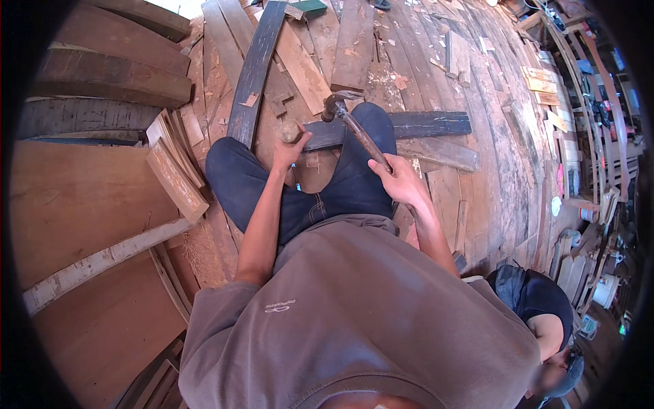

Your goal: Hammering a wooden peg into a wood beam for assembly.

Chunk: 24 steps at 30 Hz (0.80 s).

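Note:
My right hand [400, 183] is wrapped round the wooden handle of a claw hammer [364, 138]. The hammer's metal head is raised over my lap, near my right knee. On the other side, my left hand [285, 155] grips a round-ended wooden handle [289, 131], seen almost end-on. What is fixed to its lower end is hidden by the hand. Beneath both hands a dark, weathered plank [432, 125] lies crosswise in front of my lap, partly covered by my right leg. The hammer head and the wooden handle are apart.
Another dark plank [257, 75] lies lengthwise beyond my left knee. Thick curved boards [112, 75] are stacked at the far left, with thin wood strips [176, 170] beside them. Wood scraps [458, 58] litter the plank floor. Another person [538, 300] is at the lower right, near cluttered shelving.

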{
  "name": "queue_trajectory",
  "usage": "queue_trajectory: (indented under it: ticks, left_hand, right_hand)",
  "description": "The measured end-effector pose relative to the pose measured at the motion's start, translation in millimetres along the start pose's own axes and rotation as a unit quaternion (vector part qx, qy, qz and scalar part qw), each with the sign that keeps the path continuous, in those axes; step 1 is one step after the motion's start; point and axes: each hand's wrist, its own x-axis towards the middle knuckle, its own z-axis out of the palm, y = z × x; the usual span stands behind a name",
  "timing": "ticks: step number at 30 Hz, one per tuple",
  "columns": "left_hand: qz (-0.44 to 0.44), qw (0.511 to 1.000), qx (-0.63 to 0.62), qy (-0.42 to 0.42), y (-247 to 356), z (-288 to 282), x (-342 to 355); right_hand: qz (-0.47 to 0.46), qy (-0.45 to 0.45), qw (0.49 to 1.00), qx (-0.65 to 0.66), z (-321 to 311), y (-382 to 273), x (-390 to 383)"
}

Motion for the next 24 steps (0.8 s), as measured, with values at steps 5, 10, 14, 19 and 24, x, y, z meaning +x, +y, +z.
queue_trajectory:
  ticks: [5,10,14,19,24]
  left_hand:
    - [0.038,0.995,0.088,-0.023,7.3,16.0,-2.1]
    - [0.015,0.993,0.119,0.003,0.6,15.0,0.6]
    - [0.039,0.993,0.105,-0.035,-2.7,10.7,8.1]
    - [0.017,0.983,0.147,-0.106,-8.4,2.5,15.2]
    - [0.009,0.992,0.042,-0.117,-3.0,7.6,18.0]
  right_hand:
    - [-0.036,0.023,0.999,-0.010,1.0,-12.3,-2.9]
    - [-0.077,0.024,0.997,-0.015,-2.0,-29.4,-3.6]
    - [-0.108,0.027,0.994,-0.015,0.8,-32.6,-4.6]
    - [-0.130,0.013,0.991,-0.037,7.1,-26.6,-5.7]
    - [-0.140,-0.001,0.989,-0.041,9.9,-20.1,-2.9]
